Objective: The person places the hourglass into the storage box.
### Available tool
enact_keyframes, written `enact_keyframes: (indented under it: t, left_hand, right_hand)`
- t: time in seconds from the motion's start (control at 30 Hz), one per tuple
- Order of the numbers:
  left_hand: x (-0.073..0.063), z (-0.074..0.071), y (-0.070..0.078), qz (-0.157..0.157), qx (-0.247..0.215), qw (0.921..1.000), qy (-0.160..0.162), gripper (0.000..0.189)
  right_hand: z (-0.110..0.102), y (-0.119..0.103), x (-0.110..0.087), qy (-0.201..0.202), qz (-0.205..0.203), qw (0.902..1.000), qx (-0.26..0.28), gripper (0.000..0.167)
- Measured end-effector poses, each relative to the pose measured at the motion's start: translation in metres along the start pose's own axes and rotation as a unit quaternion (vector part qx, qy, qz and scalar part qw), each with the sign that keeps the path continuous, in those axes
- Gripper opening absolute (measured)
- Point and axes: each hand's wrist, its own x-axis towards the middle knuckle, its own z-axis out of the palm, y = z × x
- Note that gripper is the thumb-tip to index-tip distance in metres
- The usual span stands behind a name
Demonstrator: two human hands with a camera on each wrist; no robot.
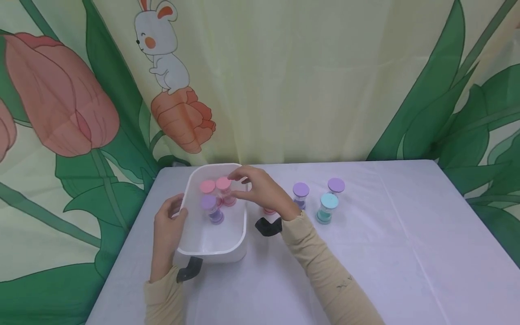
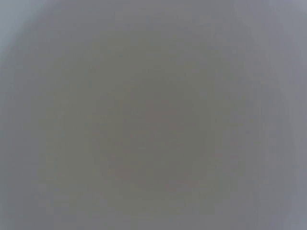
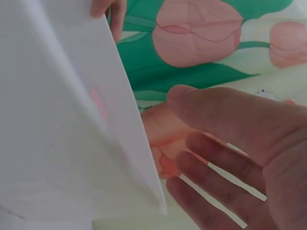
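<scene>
A white plastic box [image 1: 213, 246] stands on the table with two pink sand timers [image 1: 207, 187] and a purple sand timer [image 1: 209, 203] upright inside. My left hand [image 1: 168, 225] holds the box's left rim; its fingertips [image 3: 116, 17] show past the edge in the right wrist view. Over the right rim, my right hand [image 1: 260, 189] reaches in, thumb and fingers apart beside the right-hand pink timer. Nothing shows between those fingers in the right wrist view. The left wrist view is a grey blur.
Right of the box stand a purple sand timer [image 1: 301, 189], a teal sand timer [image 1: 327, 208] and another purple sand timer [image 1: 336, 185]. A pink timer base [image 1: 269, 211] is partly hidden by my right hand. A printed curtain [image 1: 284, 90] hangs behind the white-covered table [image 1: 406, 253].
</scene>
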Motion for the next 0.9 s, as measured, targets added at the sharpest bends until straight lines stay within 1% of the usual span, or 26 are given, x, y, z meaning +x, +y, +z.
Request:
enact_keyframes:
  t: [0.2, 0.37, 0.63, 0.77, 0.9]
  left_hand:
    - [0.001, 0.001, 0.001, -0.001, -0.003, 1.0, -0.005, 0.044]
    - [0.001, 0.0, 0.0, -0.003, -0.002, 1.0, -0.002, 0.043]
    - [-0.001, 0.0, -0.001, -0.001, -0.004, 1.0, 0.001, 0.043]
    - [0.0, 0.0, 0.0, -0.005, -0.006, 1.0, -0.003, 0.043]
    - [0.0, 0.0, 0.001, -0.008, -0.005, 0.9999, -0.004, 0.044]
  right_hand:
    - [-0.006, 0.011, -0.011, 0.017, -0.002, 0.9998, 0.003, 0.038]
    - [-0.009, 0.02, -0.016, 0.023, 0.004, 0.9997, -0.002, 0.038]
    - [-0.017, 0.027, -0.027, 0.037, 0.051, 0.9978, -0.02, 0.042]
    - [-0.018, 0.032, -0.031, 0.045, 0.077, 0.9958, -0.022, 0.041]
    - [-0.018, 0.039, -0.035, 0.055, 0.085, 0.9944, -0.031, 0.041]
